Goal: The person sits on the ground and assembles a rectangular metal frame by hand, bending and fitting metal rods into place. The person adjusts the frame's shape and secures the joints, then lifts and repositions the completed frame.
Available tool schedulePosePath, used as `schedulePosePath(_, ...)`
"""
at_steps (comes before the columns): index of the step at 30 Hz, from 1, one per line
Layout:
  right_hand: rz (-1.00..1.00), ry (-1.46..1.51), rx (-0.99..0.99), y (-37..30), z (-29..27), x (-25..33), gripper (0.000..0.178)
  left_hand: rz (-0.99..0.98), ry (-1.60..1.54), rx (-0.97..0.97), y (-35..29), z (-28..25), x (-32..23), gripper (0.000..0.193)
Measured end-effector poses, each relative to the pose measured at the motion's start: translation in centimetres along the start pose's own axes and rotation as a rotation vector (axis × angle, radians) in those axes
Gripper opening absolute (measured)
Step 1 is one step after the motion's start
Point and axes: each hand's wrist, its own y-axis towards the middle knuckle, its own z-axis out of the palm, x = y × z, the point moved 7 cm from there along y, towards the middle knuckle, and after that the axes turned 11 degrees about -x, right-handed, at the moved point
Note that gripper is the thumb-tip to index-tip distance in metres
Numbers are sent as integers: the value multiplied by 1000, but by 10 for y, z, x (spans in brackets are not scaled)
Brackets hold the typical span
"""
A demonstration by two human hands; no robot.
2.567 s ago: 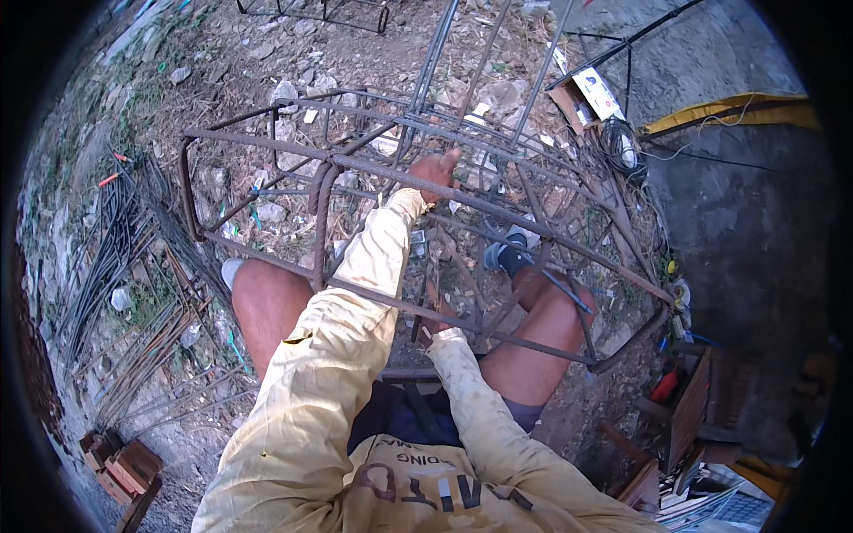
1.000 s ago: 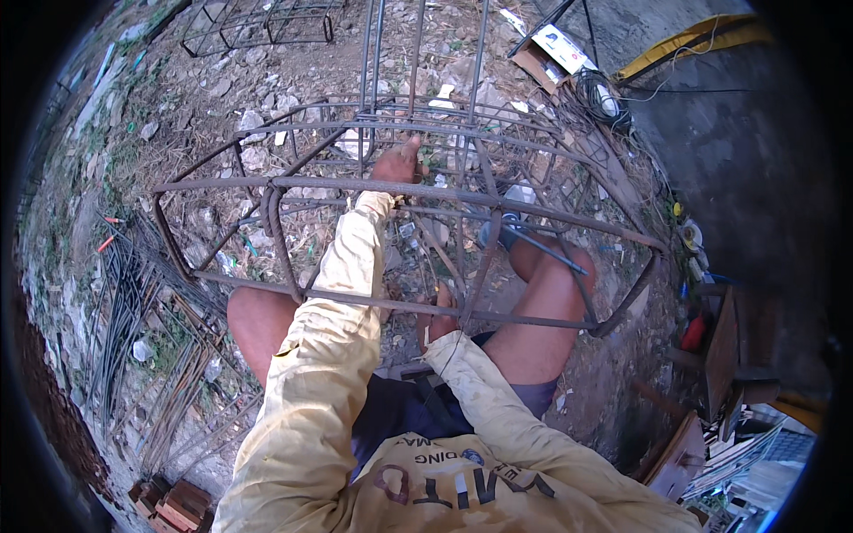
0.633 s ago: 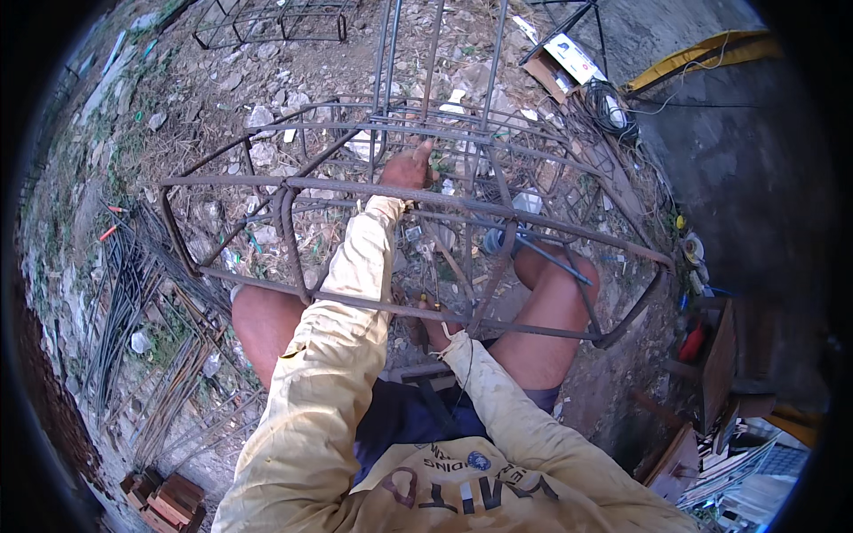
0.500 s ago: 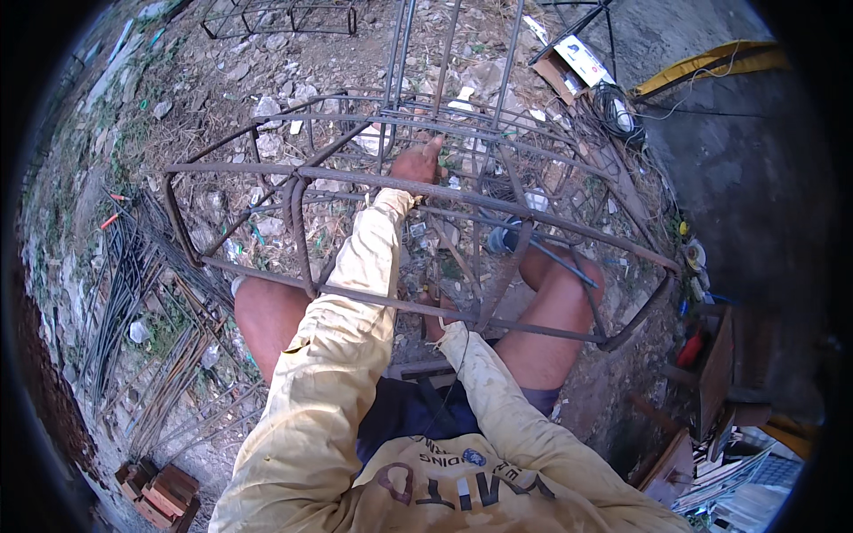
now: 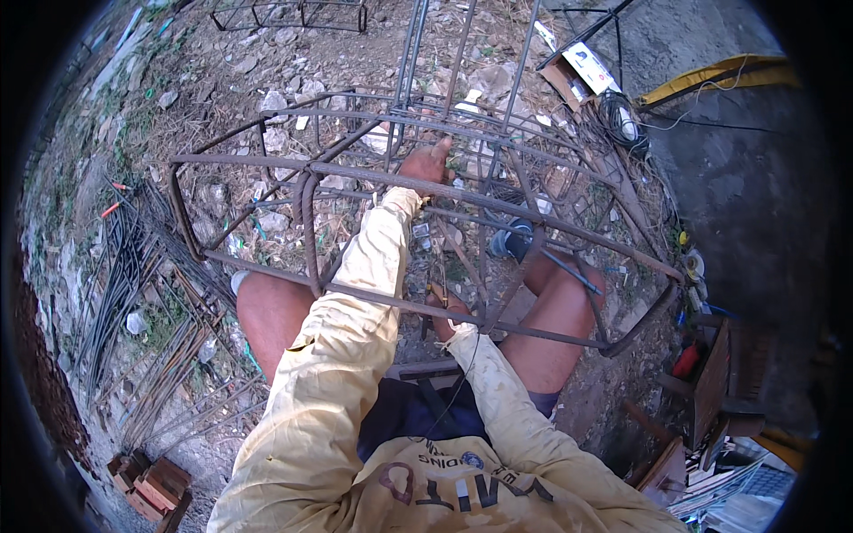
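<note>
A cage of rusty steel bars (image 5: 355, 171) with bent stirrups lies across in front of me, over my knees. My left hand (image 5: 426, 165) reaches over the near bars into the cage, beside crossing bars. Its fingers are curled, one digit pointing forward, and whatever they grip is hidden. Nearer to my body, my right hand (image 5: 447, 313) is closed behind the cage's lower near bar (image 5: 391, 302). Something thin with a yellowish bit shows at its fingers, too small to name. Several long upright bars (image 5: 462, 58) run away from the cage's far side.
Loose rods (image 5: 124, 284) lie in a heap at left, with bricks (image 5: 151, 489) below them. Another bar frame (image 5: 289, 27) lies at the far edge. An open carton (image 5: 582, 71) and a cable coil (image 5: 622, 120) sit at far right, near wooden pieces (image 5: 706, 377). Stones litter the ground.
The view has shifted slightly. My right hand has come a little forward and shows more beneath the near bar. The left hand stays at about the same place in the cage.
</note>
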Motion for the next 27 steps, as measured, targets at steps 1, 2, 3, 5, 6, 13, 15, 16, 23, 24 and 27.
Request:
schedulePosePath(1,-19,4,-15,1,0,-7,44,-8,11,4,0,1,-3,77)
schedulePosePath(2,-20,38,-27,2,9,-5,44,0,25,-9,2,-2,0,77)
schedulePosePath(3,1,62,-25,1,11,-5,44,8,39,-21,3,-4,3,77)
schedulePosePath(5,62,96,-13,0,8,13,45,-31,13,-37,6,-5,9,77)
schedulePosePath(6,76,89,-18,0,8,14,45,15,67,-46,6,-7,9,75)
schedulePosePath(13,118,-28,-106,-2,-4,10,51,22,48,2,-8,-3,-10,71)
schedulePosePath(15,110,-39,-76,-4,-24,74,54,3,44,-12,-10,-10,-9,71)
schedulePosePath(16,259,-48,-20,-5,-34,84,54,-8,45,-13,-10,-9,-10,71)
schedulePosePath(23,294,-699,270,20,-86,127,45,99,169,-41,4,-18,7,71)
schedulePosePath(24,289,-585,298,21,-87,107,43,121,179,-30,1,-11,-3,71)
schedulePosePath(27,229,-240,396,24,-78,49,42,80,172,-78,-2,-10,-14,67)
